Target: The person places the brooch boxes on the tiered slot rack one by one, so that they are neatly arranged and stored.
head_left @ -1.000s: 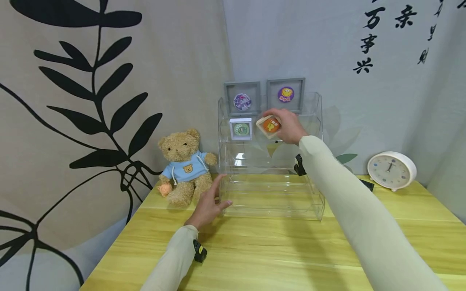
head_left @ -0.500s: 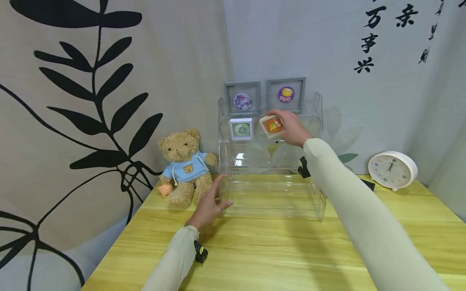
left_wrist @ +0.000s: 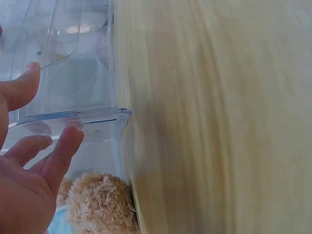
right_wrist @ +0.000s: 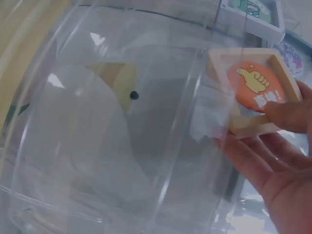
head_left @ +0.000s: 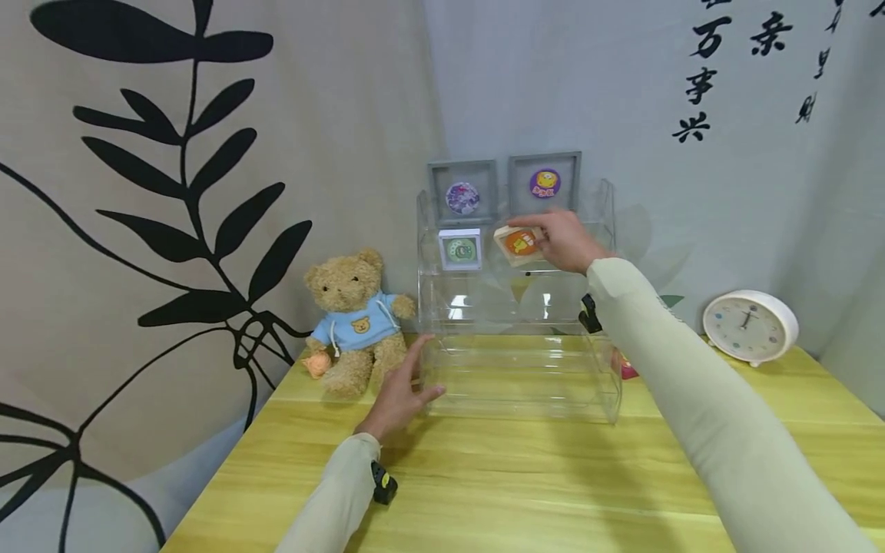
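Note:
My right hand [head_left: 565, 240] pinches a small wooden frame [right_wrist: 235, 122] with an orange thumbs-up badge [right_wrist: 256, 84] inside. In the right wrist view the thumb lies over the badge's lower edge, with fingers on the far side. The frame is tilted at the second-highest tier of a clear acrylic display stand [head_left: 525, 407], right of a white frame [head_left: 460, 268] with a green badge. My left hand [head_left: 397, 395] is at the stand's left side, thumb and fingers spread on either side of the clear side wall [left_wrist: 97, 114]; whether they touch it is unclear.
Two grey frames [head_left: 544, 157] with round badges stand on the top tier. A teddy bear [head_left: 356, 322] in a blue hoodie sits left of the stand. A white clock [head_left: 749, 326] stands at right, and a red item [head_left: 628, 369] shows partly behind the right sleeve.
My right hand and the wooden frame have moved slightly right, and its index finger now stretches along the frame's top. The left hand stays at the stand's side. The head view has shifted slightly.

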A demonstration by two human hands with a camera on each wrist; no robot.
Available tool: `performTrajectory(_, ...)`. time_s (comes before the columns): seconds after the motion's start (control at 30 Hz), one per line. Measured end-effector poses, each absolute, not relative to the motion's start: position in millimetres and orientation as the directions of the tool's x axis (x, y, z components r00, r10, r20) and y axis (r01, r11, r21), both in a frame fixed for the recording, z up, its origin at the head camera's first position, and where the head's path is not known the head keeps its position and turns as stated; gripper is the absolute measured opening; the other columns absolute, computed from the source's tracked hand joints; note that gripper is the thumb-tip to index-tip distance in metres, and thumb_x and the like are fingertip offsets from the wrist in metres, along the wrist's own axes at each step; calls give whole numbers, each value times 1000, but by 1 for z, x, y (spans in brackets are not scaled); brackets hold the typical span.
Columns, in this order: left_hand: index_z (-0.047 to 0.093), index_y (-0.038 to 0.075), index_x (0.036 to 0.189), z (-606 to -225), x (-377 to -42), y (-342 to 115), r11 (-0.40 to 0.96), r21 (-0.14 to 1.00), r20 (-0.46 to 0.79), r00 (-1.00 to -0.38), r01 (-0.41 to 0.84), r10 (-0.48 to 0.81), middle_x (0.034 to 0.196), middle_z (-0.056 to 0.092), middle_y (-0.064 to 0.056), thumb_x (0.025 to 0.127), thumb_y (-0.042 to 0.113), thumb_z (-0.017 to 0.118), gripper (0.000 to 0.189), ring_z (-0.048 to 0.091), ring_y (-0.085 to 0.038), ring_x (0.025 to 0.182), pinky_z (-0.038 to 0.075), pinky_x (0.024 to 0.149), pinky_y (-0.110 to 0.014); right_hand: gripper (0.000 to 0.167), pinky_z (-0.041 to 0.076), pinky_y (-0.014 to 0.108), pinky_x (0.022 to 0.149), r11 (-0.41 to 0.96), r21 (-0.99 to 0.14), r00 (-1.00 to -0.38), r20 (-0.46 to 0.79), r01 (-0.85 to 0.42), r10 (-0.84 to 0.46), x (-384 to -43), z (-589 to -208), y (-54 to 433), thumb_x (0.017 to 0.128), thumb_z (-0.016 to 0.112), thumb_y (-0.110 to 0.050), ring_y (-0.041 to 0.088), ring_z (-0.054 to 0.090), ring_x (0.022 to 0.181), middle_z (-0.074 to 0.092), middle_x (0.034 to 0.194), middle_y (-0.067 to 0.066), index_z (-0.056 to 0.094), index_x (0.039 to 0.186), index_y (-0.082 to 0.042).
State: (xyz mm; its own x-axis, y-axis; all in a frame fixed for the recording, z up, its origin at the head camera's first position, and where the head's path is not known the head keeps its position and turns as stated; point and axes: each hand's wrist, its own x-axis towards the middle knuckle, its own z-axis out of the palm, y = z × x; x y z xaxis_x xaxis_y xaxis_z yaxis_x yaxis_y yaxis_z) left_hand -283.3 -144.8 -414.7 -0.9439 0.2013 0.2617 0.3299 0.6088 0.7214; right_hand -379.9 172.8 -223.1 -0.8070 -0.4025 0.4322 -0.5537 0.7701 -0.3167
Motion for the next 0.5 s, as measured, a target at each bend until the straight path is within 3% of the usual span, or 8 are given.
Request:
performTrajectory(0.07,23,56,151,-415,-283,-145,606,721,265,-942,337,208,140,59,-26,86,18,79,94,63,-45,120,58,95,-59,61,46,40,79,771,-332,-811,446,-543,-380,-380,-226,174,88,51,12,31,49,94,62,102,19,59,141,-16)
performTrajectory(0.13,22,56,151,-415,-283,-144,603,723,260,-942,336,213,142,57,-25,86,18,79,94,63,-44,122,57,95,-58,61,41,36,73,769,-362,-819,457,-527,-346,-380,-229,175,88,54,11,27,44,88,57,91,16,58,142,-16)
performTrajectory(0.33,21,57,151,-416,-282,-145,606,721,257,-942,336,217,149,52,-22,87,19,78,94,61,-44,125,56,98,-59,51,57,40,81,758,-444,-842,477,-479,-253,-382,-238,171,91,65,3,29,63,93,71,102,18,62,138,-17)
performTrajectory(0.5,22,56,151,-415,-282,-146,603,721,266,-939,343,216,147,53,-22,88,18,78,93,62,-44,123,59,96,-54,43,51,33,64,763,-458,-849,481,-456,-218,-382,-241,161,96,66,-11,25,64,76,77,98,16,63,138,-20)
